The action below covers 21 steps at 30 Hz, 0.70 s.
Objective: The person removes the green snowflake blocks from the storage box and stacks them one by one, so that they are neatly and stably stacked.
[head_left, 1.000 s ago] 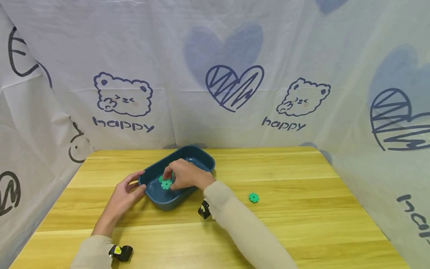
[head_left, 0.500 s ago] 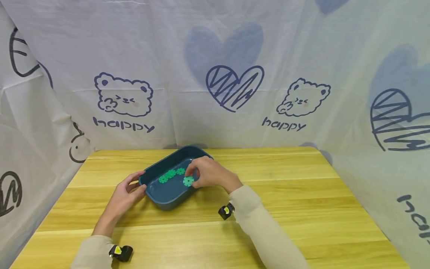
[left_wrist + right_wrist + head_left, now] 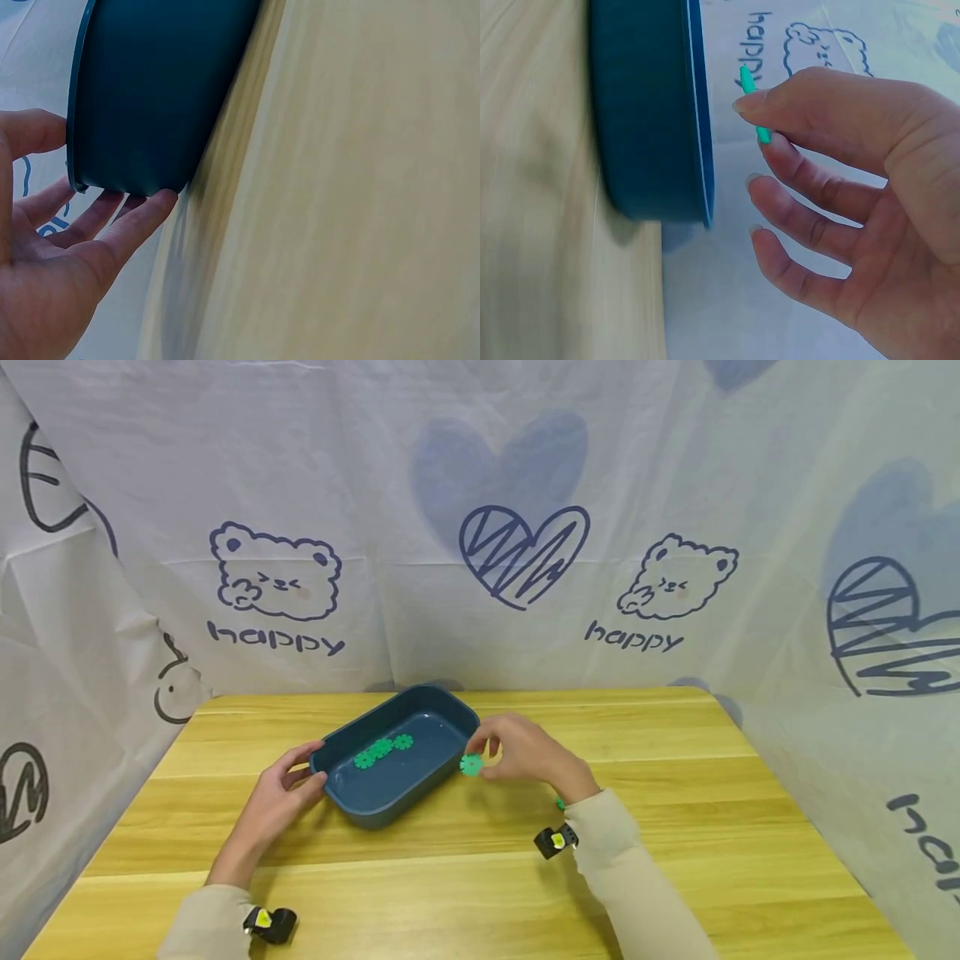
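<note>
In the head view a dark blue plastic bin [image 3: 397, 800], oblong with rounded corners, stands at the table's back left. My left hand [image 3: 279, 797] holds its near-left end; the left wrist view has the thumb at the rim and the fingers [image 3: 139, 221] against the outer wall. My right hand [image 3: 525, 750] pinches a green notched disc [image 3: 471, 765] between thumb and index finger, just outside the bin's right side. Edge-on, the disc [image 3: 763, 135] shows in the right wrist view, the other fingers loosely bent below. Several like green discs [image 3: 382, 747] lie on the bin floor.
A single green disc [image 3: 559, 804] on the wood-grain table [image 3: 420, 893] is mostly hidden behind the right wrist. White cloth [image 3: 480, 468] printed with bears and hearts hangs behind the table and along both sides. Small black cameras [image 3: 272, 925] sit on both wrists.
The right hand has come out of the bin to the right, carrying one green disc over the rim. My left hand and the bin stay put. The right wrist now mostly covers the table disc.
</note>
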Each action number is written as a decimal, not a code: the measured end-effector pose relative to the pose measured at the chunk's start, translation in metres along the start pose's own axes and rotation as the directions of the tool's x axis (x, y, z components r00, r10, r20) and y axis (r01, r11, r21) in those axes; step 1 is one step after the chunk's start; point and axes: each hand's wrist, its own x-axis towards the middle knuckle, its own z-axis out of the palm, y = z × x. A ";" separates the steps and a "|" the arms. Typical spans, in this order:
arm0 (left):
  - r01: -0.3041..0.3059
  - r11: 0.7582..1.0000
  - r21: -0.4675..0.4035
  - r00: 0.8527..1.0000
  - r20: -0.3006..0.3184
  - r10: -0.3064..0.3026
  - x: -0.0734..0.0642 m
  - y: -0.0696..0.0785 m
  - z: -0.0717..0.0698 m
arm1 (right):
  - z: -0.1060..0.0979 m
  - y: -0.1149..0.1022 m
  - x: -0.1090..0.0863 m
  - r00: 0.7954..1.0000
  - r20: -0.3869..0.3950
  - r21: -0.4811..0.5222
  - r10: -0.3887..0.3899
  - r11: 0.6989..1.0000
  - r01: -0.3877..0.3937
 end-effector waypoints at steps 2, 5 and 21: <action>-0.001 1.000 0.002 1.000 0.001 0.001 0.000 0.000 0.000 | -0.002 0.004 -0.008 1.000 -0.005 0.009 0.016 1.000 -0.016; -0.002 1.000 0.003 1.000 0.000 0.002 0.000 0.001 0.000 | -0.006 0.011 -0.018 0.999 -0.015 0.014 0.037 0.999 -0.037; -0.002 1.000 0.005 1.000 0.000 0.002 0.000 -0.001 0.001 | -0.013 0.044 -0.058 0.988 -0.046 0.053 0.147 0.988 -0.145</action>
